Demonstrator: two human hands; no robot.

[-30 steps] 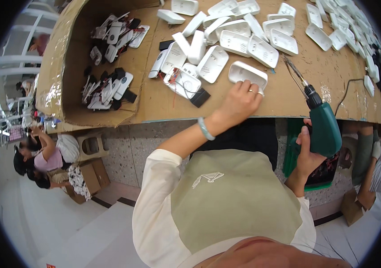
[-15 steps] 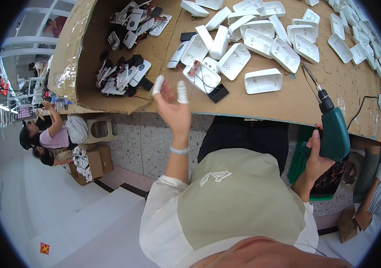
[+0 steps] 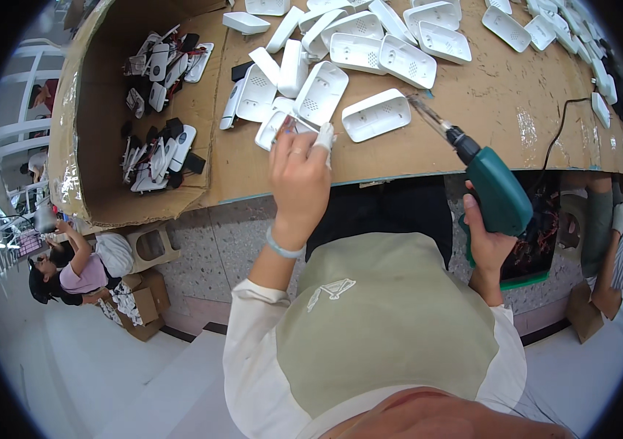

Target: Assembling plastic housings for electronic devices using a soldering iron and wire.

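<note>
the right hand [image 3: 490, 240] grasps a dark green, pistol-shaped tool [image 3: 500, 192], its thin metal tip [image 3: 428, 111] just beside a white, open, rectangular plastic shell [image 3: 376, 115] on brown cardboard [image 3: 487, 102]. the left hand [image 3: 300, 181] is at a white plastic panel with wires [image 3: 267, 132]; whether it is gripped, i cannot tell.

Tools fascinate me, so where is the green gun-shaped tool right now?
In the head view, the green gun-shaped tool is right of centre, in the person's right hand, its tip close to the right end of a white shell.
</note>
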